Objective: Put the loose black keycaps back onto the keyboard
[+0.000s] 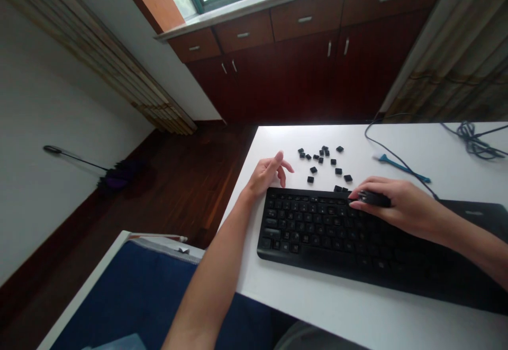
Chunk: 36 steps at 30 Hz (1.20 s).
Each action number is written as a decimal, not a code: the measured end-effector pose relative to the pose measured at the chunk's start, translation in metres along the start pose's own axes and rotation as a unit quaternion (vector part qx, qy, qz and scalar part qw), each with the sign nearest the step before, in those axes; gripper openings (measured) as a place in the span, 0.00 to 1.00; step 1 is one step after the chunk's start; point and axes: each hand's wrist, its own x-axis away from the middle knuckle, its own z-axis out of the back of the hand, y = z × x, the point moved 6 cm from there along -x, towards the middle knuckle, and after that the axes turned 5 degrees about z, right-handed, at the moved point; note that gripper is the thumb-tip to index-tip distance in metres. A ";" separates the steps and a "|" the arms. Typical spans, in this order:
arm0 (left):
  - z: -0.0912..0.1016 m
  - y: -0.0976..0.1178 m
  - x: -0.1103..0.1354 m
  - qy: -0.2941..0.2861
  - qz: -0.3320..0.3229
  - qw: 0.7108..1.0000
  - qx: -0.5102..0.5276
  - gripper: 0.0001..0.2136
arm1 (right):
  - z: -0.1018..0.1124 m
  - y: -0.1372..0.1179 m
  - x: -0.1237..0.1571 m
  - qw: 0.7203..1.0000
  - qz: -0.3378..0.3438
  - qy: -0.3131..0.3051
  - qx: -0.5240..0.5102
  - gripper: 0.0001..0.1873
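Observation:
A black keyboard (309, 223) lies across the white table, its cable running off at the back. My left hand (270, 172) rests beside the keyboard's upper left corner, fingers loosely curled and apart, holding nothing. Over the keyboard's top edge, my right hand (397, 204) grips a small black rounded object (373, 198), whose kind I cannot make out. Several loose black keycaps (338, 171) are scattered on the table behind the keyboard, between my hands. To their right lies a blue brush (402, 167) with a pale tip, partly crossed by the cable.
A bundled dark cable (478, 141) lies at the table's back right. The white table (317, 292) ends on the left above a dark wooden floor (190, 180). At lower left is a dark blue surface with a pale frame (151, 281). Wooden cabinets (293, 80) stand beyond.

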 end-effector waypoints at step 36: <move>-0.029 0.021 0.015 -0.188 -0.060 0.980 -0.015 0.24 | 0.031 -0.013 0.002 0.998 0.028 0.055 0.017 0.14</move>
